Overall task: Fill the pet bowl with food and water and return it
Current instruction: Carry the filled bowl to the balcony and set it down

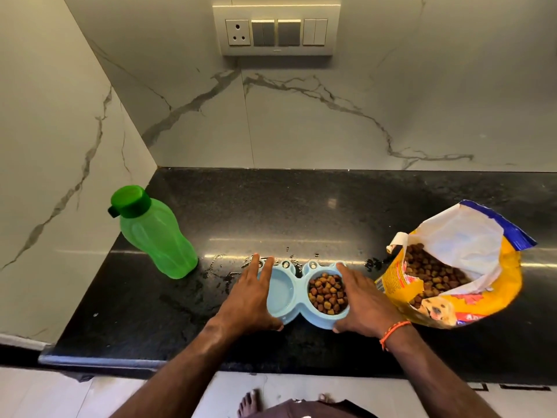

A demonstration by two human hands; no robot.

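I read the view from the left. A green bottle (155,233) with its green cap on stands upright near the left edge of the black surface (301,206), close to the marble side wall and well apart from the bowl. Water drops and small puddles (223,271) lie on the surface between the bottle and the bowl and along the bowl's far side.

The left hand (251,297) grips the left end of the pale blue double bowl (301,297): its fingers reach over the far rim and its thumb hooks the near rim. The bowl sits near the front edge of the surface, about midway along it. I see its left cup holding clear water (281,292) and its right cup heaped with brown kibble (328,292). The right hand (366,303) holds the right end the same way, fingers laid along the rim beside the kibble and thumb at the near edge. An orange thread band (393,331) circles the right wrist.

Just beside the right hand, an open yellow food bag (452,279) lies tilted toward the right edge of the surface, its torn mouth showing more kibble inside.

On the back wall above, I note a switch panel (275,30). Below the front edge, bare toes (250,402) rest on the pale floor.
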